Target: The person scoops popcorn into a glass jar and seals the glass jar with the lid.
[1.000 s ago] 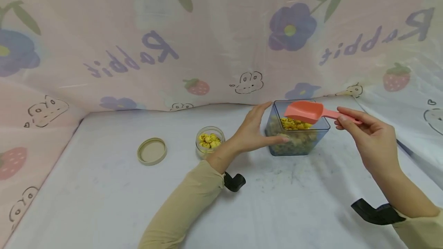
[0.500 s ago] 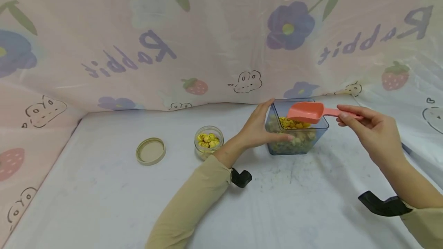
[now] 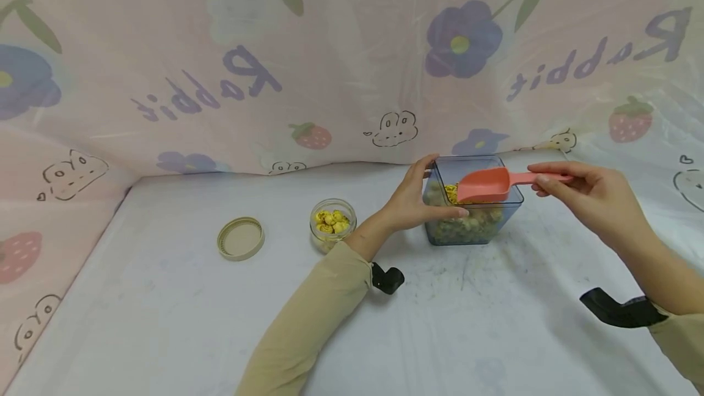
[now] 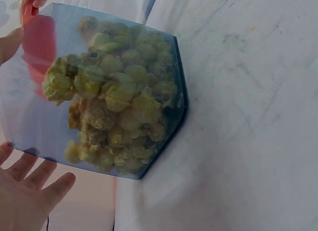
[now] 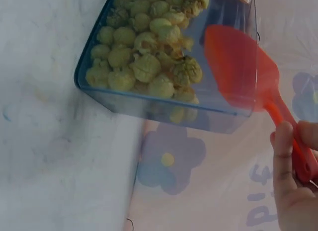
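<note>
A clear bluish square container (image 3: 464, 234) stands upright, partly filled with yellow popcorn (image 4: 119, 87). My left hand (image 3: 407, 203) grips its left side, the thumb along the front wall and the fingers at the far left edge. In my right hand (image 3: 596, 200) the handle of a coral-red scoop (image 3: 486, 185) is pinched between thumb and fingers. The scoop's bowl dips inside the container mouth, its tip just above the popcorn, as the right wrist view shows through the wall. Left of the container, a round glass jar (image 3: 313, 238) holds more yellow popcorn, open at the top.
A round beige lid (image 3: 240, 239) lies at the left of the white-covered table (image 3: 165, 310), its hollow side up. Behind the table hangs a pink printed curtain (image 3: 341, 78), close to the container's back. My left forearm passes just in front of the jar.
The scoop has tilted and lowered into the container, hiding more of the popcorn. My left hand has slid slightly right and up along the container's wall. Jar and lid have stayed put.
</note>
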`<state>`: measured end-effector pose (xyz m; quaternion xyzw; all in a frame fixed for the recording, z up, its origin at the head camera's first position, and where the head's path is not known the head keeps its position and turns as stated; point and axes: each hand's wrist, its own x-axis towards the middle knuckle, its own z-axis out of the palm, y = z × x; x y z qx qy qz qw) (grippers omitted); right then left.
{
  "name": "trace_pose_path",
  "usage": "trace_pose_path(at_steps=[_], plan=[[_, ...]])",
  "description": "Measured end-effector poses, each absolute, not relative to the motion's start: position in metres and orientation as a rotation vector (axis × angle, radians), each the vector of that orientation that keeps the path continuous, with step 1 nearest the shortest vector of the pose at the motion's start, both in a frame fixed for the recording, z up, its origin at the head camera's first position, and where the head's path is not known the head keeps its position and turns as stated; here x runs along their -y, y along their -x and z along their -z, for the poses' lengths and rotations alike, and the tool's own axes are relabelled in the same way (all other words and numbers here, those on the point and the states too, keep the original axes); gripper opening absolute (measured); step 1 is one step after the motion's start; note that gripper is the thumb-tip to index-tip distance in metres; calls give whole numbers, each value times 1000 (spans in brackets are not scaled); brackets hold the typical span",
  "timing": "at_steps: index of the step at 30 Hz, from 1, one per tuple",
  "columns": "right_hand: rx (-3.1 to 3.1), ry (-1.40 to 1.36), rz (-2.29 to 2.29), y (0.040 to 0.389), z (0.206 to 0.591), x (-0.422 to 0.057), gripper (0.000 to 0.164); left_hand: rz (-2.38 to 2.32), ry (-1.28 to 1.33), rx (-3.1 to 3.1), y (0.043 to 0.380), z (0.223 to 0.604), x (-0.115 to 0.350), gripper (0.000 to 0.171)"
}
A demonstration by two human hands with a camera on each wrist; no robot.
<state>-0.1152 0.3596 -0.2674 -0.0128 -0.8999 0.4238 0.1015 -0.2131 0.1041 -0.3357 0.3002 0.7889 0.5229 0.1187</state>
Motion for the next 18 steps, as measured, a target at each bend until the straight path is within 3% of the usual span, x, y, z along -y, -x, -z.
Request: trace_pose_path(at_steps=[18], plan=[[2775,-48,-1021,125,263,-366,32,-1596,-847,-2225,213,339,-105,104]])
